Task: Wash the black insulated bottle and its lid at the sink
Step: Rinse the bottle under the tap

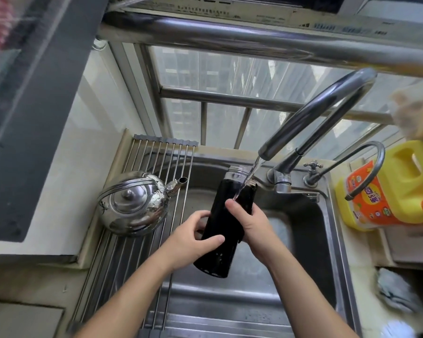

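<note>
Looking down through the head camera, the black insulated bottle hung tilted over the stainless sink. Its long axis ran from the flat base nearest the person up and away to a bare threaded steel neck below the gooseneck faucet. The left hand curled round the lower body from the left, thumb laid across the front. The right hand, nearer the neck, clamped the upper half from the right. The water stream struck the shoulder beside the mouth, not inside it, so rinsing the interior probably meant shifting the neck rightward. The smooth, wet black cylinder looked slippery. No lid showed. A polished steel kettle sat on the roll-up rack to the left.
</note>
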